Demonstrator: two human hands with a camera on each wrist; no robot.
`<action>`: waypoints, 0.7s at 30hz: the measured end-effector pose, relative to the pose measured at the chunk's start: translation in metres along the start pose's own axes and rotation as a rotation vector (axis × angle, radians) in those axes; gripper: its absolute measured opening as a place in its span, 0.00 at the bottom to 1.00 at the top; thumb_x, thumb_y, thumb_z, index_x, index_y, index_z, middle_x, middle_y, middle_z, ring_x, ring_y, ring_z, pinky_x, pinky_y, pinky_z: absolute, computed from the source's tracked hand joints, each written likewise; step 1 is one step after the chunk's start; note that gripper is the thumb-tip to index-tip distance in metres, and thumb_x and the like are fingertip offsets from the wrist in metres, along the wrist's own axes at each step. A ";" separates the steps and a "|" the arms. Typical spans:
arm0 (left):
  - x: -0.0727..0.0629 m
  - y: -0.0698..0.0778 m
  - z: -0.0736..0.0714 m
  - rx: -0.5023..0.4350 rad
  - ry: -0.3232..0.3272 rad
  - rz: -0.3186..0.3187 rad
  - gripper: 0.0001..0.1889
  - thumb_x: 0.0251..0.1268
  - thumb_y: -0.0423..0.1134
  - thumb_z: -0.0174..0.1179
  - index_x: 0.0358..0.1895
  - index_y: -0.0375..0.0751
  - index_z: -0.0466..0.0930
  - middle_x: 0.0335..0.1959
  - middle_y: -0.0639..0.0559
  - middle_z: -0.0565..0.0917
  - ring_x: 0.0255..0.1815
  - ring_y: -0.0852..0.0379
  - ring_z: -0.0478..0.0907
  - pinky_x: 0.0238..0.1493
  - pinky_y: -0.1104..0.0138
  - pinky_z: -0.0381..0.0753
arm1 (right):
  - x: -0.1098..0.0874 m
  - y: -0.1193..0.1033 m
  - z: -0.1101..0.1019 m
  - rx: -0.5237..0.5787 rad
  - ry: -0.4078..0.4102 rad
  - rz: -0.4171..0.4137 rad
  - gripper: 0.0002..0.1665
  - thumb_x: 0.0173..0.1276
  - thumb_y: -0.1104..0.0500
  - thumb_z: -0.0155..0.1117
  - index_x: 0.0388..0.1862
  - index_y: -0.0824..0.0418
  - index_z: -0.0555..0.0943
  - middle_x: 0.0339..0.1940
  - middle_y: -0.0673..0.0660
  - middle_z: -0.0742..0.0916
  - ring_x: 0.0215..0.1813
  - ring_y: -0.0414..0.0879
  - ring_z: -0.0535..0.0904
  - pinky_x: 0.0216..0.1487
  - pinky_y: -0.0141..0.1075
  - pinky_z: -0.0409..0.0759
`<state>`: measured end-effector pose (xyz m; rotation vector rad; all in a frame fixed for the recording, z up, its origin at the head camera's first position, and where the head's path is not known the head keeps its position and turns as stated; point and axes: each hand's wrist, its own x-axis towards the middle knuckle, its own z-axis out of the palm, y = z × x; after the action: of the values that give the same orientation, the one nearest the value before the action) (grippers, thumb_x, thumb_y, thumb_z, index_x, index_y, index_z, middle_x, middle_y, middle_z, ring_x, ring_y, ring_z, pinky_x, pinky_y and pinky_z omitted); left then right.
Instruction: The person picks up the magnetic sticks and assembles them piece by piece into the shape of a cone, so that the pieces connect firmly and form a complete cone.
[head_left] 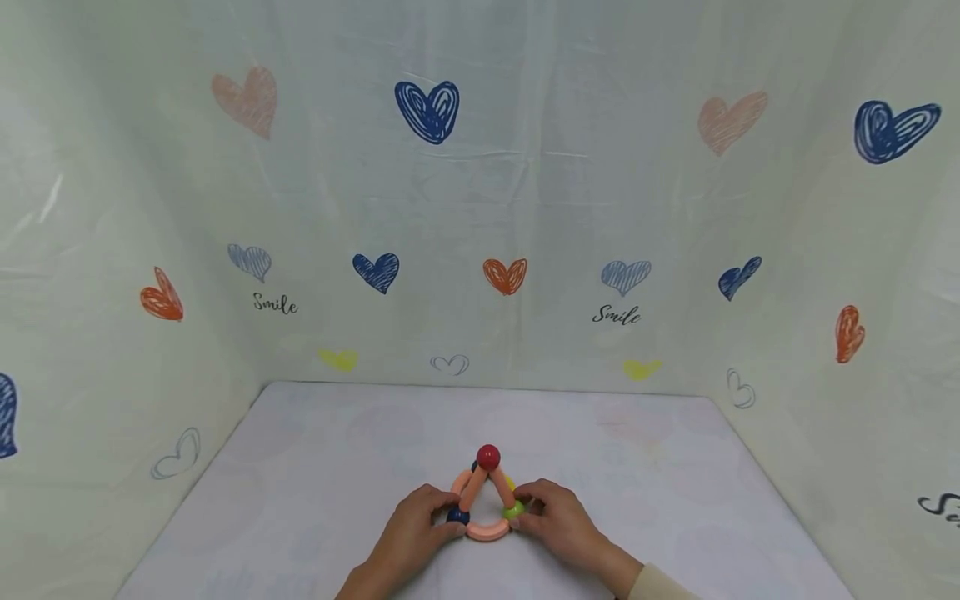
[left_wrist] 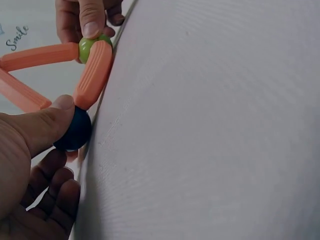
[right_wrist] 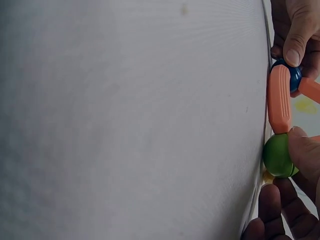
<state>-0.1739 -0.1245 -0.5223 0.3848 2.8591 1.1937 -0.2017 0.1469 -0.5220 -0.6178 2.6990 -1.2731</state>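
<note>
On the table stands a pyramid-like frame of ball-and-rod building pieces, topped by a red ball (head_left: 488, 457). Two straight orange rods (head_left: 472, 489) slope down from it, one to a dark blue ball (head_left: 458, 517), the other to a green ball (head_left: 513, 509). A curved orange rod (head_left: 488, 531) joins these two balls along the front. My left hand (head_left: 417, 527) pinches the blue ball between thumb and fingers. The green ball is pinched by my right hand (head_left: 558, 521). Behind, another dark ball and a yellow piece (head_left: 510, 482) are partly hidden.
A white table (head_left: 315, 467) spreads around the frame. White sheeting printed with hearts (head_left: 506, 276) and the word Smile hangs at the back and along both sides of the table.
</note>
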 end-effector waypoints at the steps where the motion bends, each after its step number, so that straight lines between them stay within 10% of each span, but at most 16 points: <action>1: 0.001 0.000 0.001 0.001 0.000 -0.009 0.22 0.61 0.49 0.77 0.55 0.41 0.89 0.40 0.58 0.80 0.35 0.63 0.69 0.34 0.70 0.68 | 0.000 0.000 0.000 0.003 0.000 0.002 0.20 0.64 0.54 0.81 0.52 0.58 0.87 0.42 0.48 0.85 0.38 0.34 0.76 0.40 0.29 0.76; 21: 0.007 -0.005 0.000 -0.016 0.004 -0.060 0.23 0.66 0.49 0.74 0.60 0.45 0.86 0.41 0.59 0.81 0.39 0.62 0.74 0.39 0.68 0.76 | 0.007 0.006 -0.006 0.003 0.005 0.073 0.24 0.67 0.53 0.78 0.59 0.60 0.84 0.46 0.50 0.86 0.41 0.37 0.80 0.40 0.30 0.79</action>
<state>-0.1822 -0.1261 -0.5247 0.2933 2.8407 1.2086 -0.2112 0.1519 -0.5222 -0.5119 2.6965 -1.2617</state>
